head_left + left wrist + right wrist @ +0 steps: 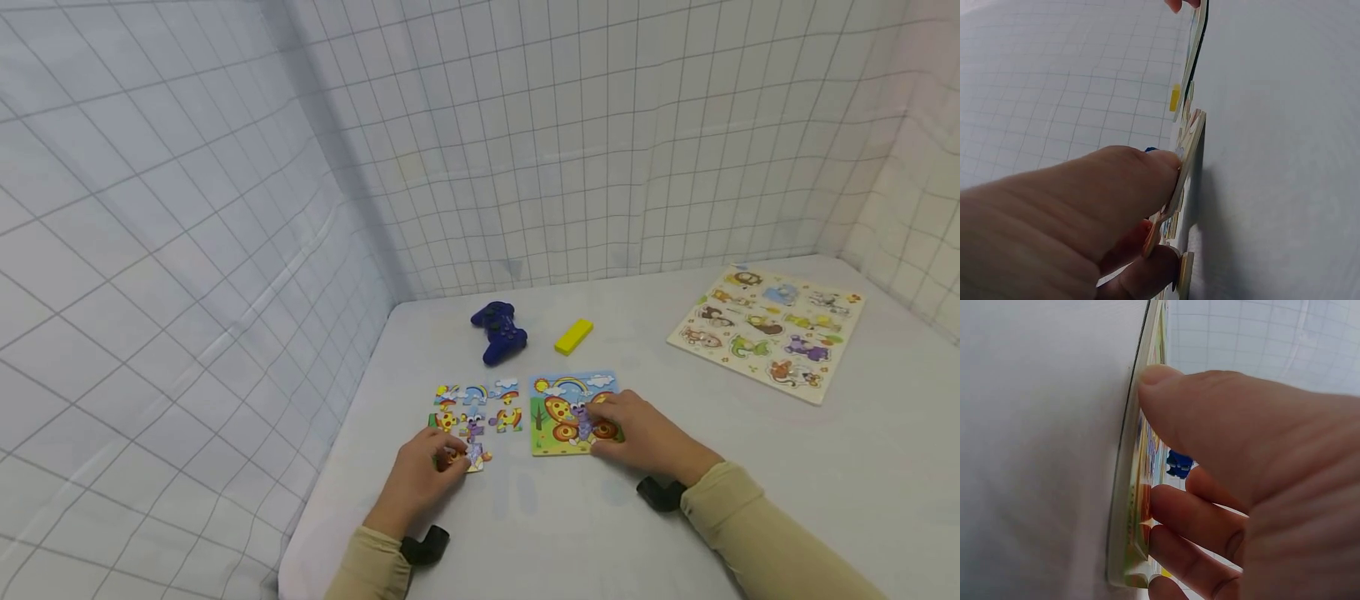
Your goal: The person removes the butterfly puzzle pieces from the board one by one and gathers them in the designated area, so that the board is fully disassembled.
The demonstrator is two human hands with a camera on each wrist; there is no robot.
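Observation:
My left hand (423,471) pinches a jigsaw puzzle piece (476,458) by its edge; the left wrist view shows the thumb (1154,165) against a tilted wooden piece (1190,147), raised slightly off the table. Part of that piece is hidden by the fingers. Several loose pieces (504,419) with rainbow and butterfly parts lie in rows just beyond. To the right is a square butterfly puzzle board (553,444). My right hand (645,433) rests on this board's right side, thumb (1160,378) at its edge and fingertips (1163,503) touching the picture.
Beyond the pieces lies a dark blue game controller (498,333), with a yellow block (574,336) to its right. A large animal puzzle board (765,325) lies at the far right. Gridded white cloth (525,150) rises behind the table and along its left side.

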